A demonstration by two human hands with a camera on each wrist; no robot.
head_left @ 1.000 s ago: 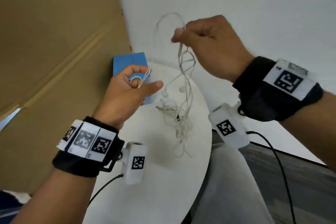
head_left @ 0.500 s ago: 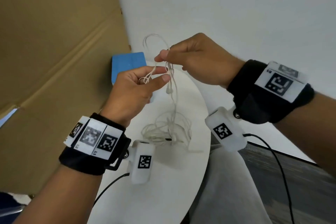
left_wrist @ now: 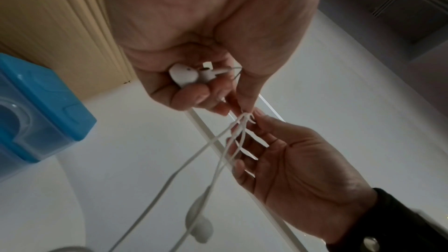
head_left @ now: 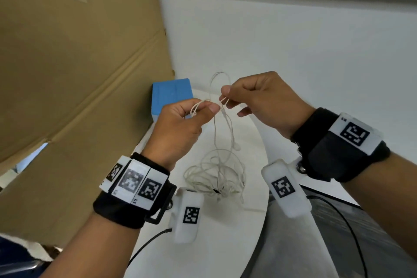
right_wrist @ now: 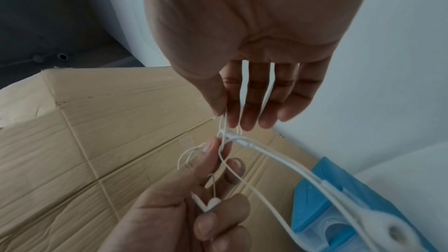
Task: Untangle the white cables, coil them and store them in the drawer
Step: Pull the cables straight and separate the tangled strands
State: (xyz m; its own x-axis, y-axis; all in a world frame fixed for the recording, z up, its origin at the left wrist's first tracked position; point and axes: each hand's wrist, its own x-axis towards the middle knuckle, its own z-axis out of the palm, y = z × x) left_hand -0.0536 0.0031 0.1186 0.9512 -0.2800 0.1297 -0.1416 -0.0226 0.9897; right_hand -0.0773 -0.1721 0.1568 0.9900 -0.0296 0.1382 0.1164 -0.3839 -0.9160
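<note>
Tangled white earphone cables (head_left: pixel 215 174) lie partly on the round white table (head_left: pixel 225 244); strands rise from the heap to both hands. My left hand (head_left: pixel 180 124) pinches a cable loop between thumb and fingers and holds an earbud (left_wrist: pixel 184 76) in its curled fingers. My right hand (head_left: pixel 259 99) pinches the cable at a knot (right_wrist: pixel 226 134) right beside the left fingertips, its other fingers extended. A second earbud (head_left: pixel 237 147) dangles below the hands. A loop of cable (head_left: pixel 220 79) arches above them. The blue drawer box (head_left: pixel 171 97) stands behind the left hand.
A large brown cardboard sheet (head_left: pixel 79 74) leans along the left side. A white wall (head_left: pixel 293 40) is behind the table. The table's curved edge (head_left: pixel 266 165) runs down the right, with dark floor (head_left: pixel 338 244) beyond it. Black wrist-camera leads (head_left: pixel 146 248) hang below my forearms.
My right hand came down and to the left until it met the left hand. The cable bundle sank from hanging in the air onto the table. The left hand rose slightly.
</note>
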